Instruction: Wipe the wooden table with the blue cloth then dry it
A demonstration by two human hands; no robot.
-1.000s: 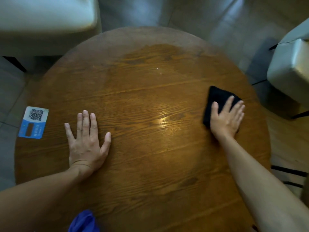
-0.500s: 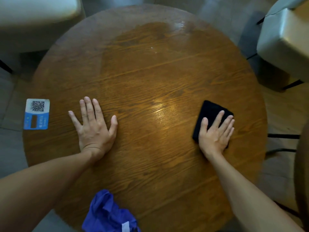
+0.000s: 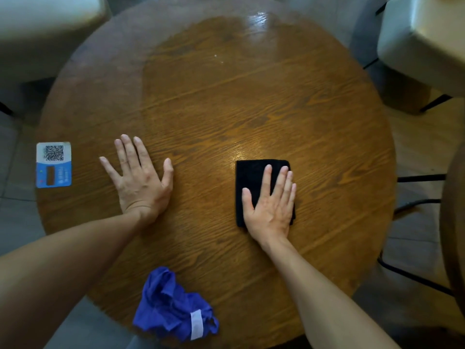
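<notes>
Worktop: a round wooden worktop (image 3: 251, 102) of brown oak-like grain, seen from above, with pale upholstered chairs (image 3: 422, 41) beyond its far edge

Blue cloth: the crumpled blue cloth with a white sewn tag (image 3: 173, 308) lies loose at the near rim of the worktop, between the two forearms, touched by neither hand

Black cloth: a folded, square black cloth (image 3: 254, 177) lies flat on the worktop right of centre

Right hand: the right hand (image 3: 270, 202) presses flat on the black cloth, fingers together and stretched out, palm down; it pins the cloth and does not clench it

Left hand: the left hand (image 3: 139, 178) rests flat on bare wood left of centre, fingers spread apart, holding nothing

Progress: judging by the blue cloth set aside and the black one under the palm, the wiping looks done and the drying is in hand

Done so far: a darker, glossy sheen covers the far and middle wood, which I take for damp left by wiping

Left to do: that sheen suggests the far half, and likely the rims, are yet to be dried

Labels: a rectangular sticker, white above and blue below (image 3: 53, 164), sits at the left rim; it carries a QR code, and the small print on its blue part is too blurred to read

Cloth tag: the white tag shows no legible writing
</notes>
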